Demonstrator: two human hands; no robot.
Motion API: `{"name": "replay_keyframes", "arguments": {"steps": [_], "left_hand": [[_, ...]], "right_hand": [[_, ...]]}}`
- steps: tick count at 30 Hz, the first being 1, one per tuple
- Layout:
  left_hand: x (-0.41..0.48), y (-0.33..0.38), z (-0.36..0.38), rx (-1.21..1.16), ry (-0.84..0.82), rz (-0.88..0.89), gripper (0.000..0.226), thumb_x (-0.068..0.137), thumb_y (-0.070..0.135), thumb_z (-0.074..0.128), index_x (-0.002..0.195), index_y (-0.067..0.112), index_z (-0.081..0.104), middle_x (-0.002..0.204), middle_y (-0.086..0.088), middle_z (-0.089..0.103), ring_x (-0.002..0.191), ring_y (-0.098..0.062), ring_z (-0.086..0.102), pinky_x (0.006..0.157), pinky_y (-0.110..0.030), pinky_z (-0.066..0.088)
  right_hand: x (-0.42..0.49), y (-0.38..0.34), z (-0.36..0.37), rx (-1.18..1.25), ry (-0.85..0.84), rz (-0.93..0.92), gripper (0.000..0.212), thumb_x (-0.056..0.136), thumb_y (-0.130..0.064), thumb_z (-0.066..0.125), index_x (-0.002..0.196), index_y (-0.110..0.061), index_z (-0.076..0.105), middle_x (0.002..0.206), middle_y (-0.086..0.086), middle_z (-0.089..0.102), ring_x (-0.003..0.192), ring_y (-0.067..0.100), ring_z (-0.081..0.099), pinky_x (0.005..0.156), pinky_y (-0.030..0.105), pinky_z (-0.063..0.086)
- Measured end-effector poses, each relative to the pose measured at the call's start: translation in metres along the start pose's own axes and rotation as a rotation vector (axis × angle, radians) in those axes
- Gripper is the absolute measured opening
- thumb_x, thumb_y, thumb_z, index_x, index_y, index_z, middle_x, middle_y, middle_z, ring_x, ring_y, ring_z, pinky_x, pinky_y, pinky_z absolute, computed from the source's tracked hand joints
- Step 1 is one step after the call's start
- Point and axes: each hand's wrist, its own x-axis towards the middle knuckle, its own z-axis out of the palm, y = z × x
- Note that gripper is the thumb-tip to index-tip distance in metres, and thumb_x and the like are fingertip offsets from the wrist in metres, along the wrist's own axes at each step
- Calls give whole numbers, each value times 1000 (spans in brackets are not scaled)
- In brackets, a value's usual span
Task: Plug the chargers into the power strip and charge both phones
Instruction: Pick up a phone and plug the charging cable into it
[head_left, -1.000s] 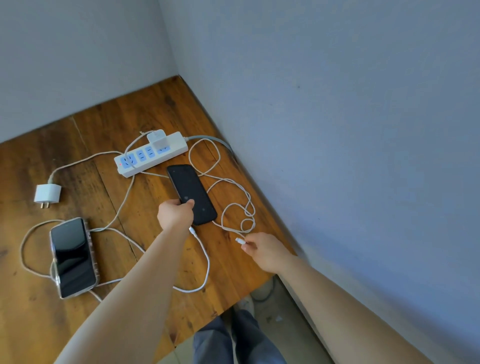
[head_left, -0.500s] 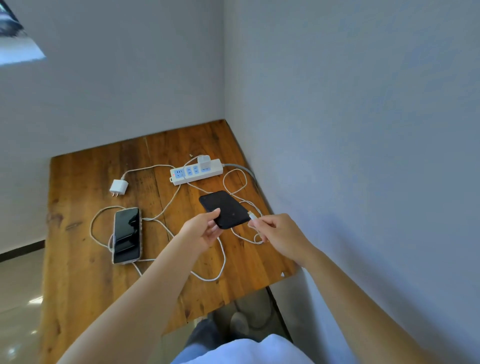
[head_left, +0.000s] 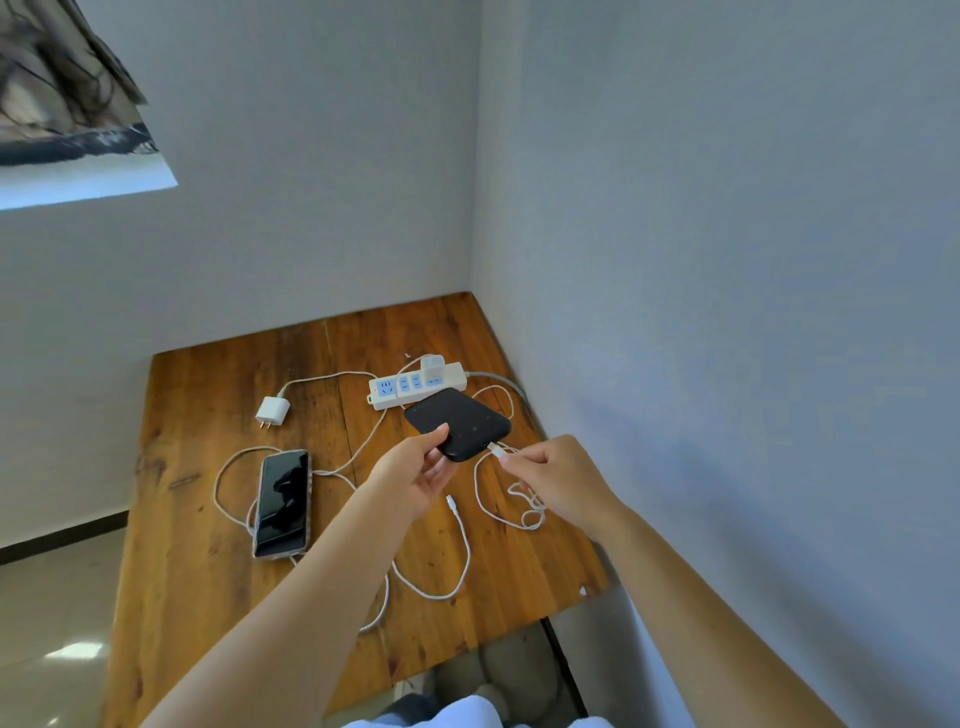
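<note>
A wooden table (head_left: 208, 597) is set into the corner formed by 2 grey walls. A white power strip (head_left: 395, 387) lies near the far right corner of it, and 1 white charger (head_left: 432, 367) is seated in the strip's right end. A second white charger (head_left: 272, 411) lies unplugged on the wood, well to the left of the strip, prongs exposed, with its cable trailing across the table.

The black phone (head_left: 460, 423) is held raised above the table, just in front of the strip, gripped at its near left corner by the left hand (head_left: 415, 475), thumb on top and fingers beneath. The right hand (head_left: 558, 480) is closed in a pinch on the white cable plug (head_left: 497, 450), whose tip is presented at the phone's near edge; whether it is seated in the port cannot be determined. The cable (head_left: 485, 506) hangs in loops below the right hand.

A second phone (head_left: 281, 503), in a patterned case, lies flat and screen up on the left part of the table, over a cable loop. A loose connector end (head_left: 451, 503) rests on the wood below the left hand.
</note>
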Motion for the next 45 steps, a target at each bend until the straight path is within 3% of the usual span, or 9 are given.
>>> {"name": "replay_keyframes", "arguments": {"steps": [5,12,18,23,26,30,35,41,45], "left_hand": [[-1,2,0,11,0,-4,31,83,9,71,111,8,57,103,-17,71,80,-24,72,42,-19,54],[1,1,5,15,10,35,28,83,10,70,108,9,57,100,-15,71,75,-24,72,43,-20,54],[2,2,11,54,37,97,27,83,11,71,106,11,56,103,-15,70,77,-25,71,42,-20,54],[4,5,14,88,68,125,33,83,11,71,113,10,56,107,-15,69,76,-25,71,40,-19,51],[6,6,14,113,76,133,33,83,11,71,113,10,56,106,-14,69,74,-24,72,43,-20,53],[8,7,14,157,75,159,29,83,10,71,108,10,57,103,-13,69,76,-23,71,45,-21,54],[12,9,13,254,106,231,15,83,12,71,89,13,57,97,-11,68,79,-22,69,54,-24,55],[14,18,15,261,61,248,16,83,9,70,91,13,56,96,-11,68,80,-22,69,58,-27,57],[14,24,15,210,45,216,20,83,9,70,98,11,57,95,-11,68,78,-21,70,53,-24,55]], "right_hand": [[3,-2,4,-14,18,9,39,87,-39,60,71,-4,69,72,19,66,77,33,66,73,42,58],[6,-5,3,-52,39,18,37,89,-35,59,75,-3,71,71,18,67,71,29,66,65,30,56],[11,-9,5,-73,74,21,32,90,-32,59,71,-11,72,65,5,67,63,18,63,59,21,51],[13,-12,6,-67,92,23,35,90,-30,59,68,-4,68,64,13,64,53,14,56,56,22,49],[14,-11,7,-69,93,18,38,91,-29,58,57,-13,58,53,2,54,50,12,53,54,20,46],[13,-10,9,-71,81,21,40,92,-31,58,55,-16,55,52,-1,52,50,11,52,54,19,44],[10,-5,16,-9,85,31,36,92,-31,58,64,-10,65,57,2,57,58,14,58,58,19,45],[10,-4,20,62,148,-22,40,92,-35,57,66,-5,65,57,10,58,53,12,54,56,20,46],[18,-13,19,52,172,-45,41,92,-35,57,58,-11,61,50,1,53,48,7,52,54,19,45]]}}
